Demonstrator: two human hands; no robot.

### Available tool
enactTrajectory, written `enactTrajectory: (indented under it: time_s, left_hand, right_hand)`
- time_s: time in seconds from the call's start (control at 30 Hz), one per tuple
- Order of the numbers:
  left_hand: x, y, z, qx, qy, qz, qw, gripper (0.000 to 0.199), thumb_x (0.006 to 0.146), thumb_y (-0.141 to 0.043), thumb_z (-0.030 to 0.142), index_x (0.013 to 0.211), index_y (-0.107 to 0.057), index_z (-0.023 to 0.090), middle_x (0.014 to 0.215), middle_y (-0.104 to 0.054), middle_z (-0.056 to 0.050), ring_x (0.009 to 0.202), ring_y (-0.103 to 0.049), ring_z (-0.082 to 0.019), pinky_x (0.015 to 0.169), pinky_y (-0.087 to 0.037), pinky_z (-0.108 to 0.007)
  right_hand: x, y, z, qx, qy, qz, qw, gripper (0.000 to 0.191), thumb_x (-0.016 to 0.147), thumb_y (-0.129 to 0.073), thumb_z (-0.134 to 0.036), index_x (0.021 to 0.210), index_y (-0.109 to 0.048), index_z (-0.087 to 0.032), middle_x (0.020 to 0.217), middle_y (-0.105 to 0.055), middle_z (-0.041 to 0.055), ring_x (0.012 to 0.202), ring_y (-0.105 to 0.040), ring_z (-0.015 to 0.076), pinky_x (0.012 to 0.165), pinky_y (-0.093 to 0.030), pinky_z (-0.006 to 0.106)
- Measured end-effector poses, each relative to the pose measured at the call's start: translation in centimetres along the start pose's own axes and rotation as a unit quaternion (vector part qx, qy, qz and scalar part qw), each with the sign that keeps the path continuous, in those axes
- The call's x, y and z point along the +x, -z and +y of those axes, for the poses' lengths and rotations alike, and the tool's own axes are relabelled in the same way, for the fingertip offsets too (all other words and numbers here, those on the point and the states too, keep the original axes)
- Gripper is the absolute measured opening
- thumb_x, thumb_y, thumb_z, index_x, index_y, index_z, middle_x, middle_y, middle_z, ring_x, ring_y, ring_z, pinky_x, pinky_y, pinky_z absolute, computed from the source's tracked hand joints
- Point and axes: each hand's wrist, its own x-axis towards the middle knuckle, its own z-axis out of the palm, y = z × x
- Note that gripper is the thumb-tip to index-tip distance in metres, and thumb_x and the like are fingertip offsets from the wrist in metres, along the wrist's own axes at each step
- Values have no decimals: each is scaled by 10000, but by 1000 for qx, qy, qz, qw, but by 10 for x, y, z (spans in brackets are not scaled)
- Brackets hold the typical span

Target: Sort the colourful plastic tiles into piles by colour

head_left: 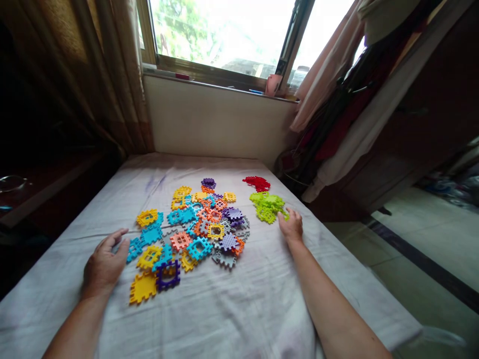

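Many square plastic interlocking tiles with notched edges, among them a blue tile [151,233], a solid yellow tile [143,287] and a dark purple frame tile [168,275], lie in a loose mixed heap mid-table. My left hand [106,262] rests at the heap's left side, beside a blue tile [133,249], its thumb and fingers apart and holding nothing. At the right, my right hand [291,227] pinches the edge of a green tile [286,215] against the green pile [267,202]. Its fingertips are partly hidden. Behind that sits a red pile [257,183].
A pale wrinkled cloth covers the table [239,309]. Beyond its far edge is a wall with a window, and a pink cup [273,85] stands on the sill. Brown curtains [123,99] hang at left, clothes [344,124] at right.
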Motion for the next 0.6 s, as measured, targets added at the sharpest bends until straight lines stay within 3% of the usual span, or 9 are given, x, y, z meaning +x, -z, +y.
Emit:
enactTrajectory:
  time_s: [0.17,0.3,0.4,0.47,0.6]
  left_hand:
    - [0,-5,-5,-14,-22,18,1000,358,836,-525,416,1082,-718,243,1021,-715,-74,770,-645,-209,746,-531,-357]
    - [-2,-7,-8,-22,-39,30,999,352,841,-511,417,1077,-712,250,1054,-720,-66,883,-671,-224,814,-539,-344]
    - [-3,-11,-11,-18,-50,33,998,361,848,-506,420,1103,-699,253,1104,-718,-70,978,-676,-239,870,-538,-352]
    - [-3,-13,-14,-16,-64,38,997,373,862,-491,430,1132,-683,257,1142,-713,-71,1048,-667,-244,921,-527,-359]
    - [-4,-19,-22,10,-100,32,994,455,878,-459,479,1223,-634,240,1226,-692,-86,1158,-633,-253,1027,-481,-390]
  right_hand:
    - [3,-7,-6,27,-14,-10,999,501,820,-500,-378,1251,-630,-157,1264,-575,211,1229,-534,344,979,-474,474]
    - [7,-7,-37,-1,5,0,1000,529,836,-495,-375,1304,-606,-154,1371,-519,205,1264,-522,332,1019,-449,466]
    - [15,-18,-81,8,133,-20,991,465,876,-484,-348,1276,-634,-164,1393,-534,179,1292,-510,298,1075,-412,446]
    - [25,-33,-118,21,227,-77,971,416,898,-492,-341,1246,-657,-183,1365,-581,153,1291,-518,271,1097,-394,432]
    - [53,-81,-192,-2,267,-190,945,485,933,-500,-428,1351,-595,-203,1402,-572,140,1303,-518,239,1078,-413,387]
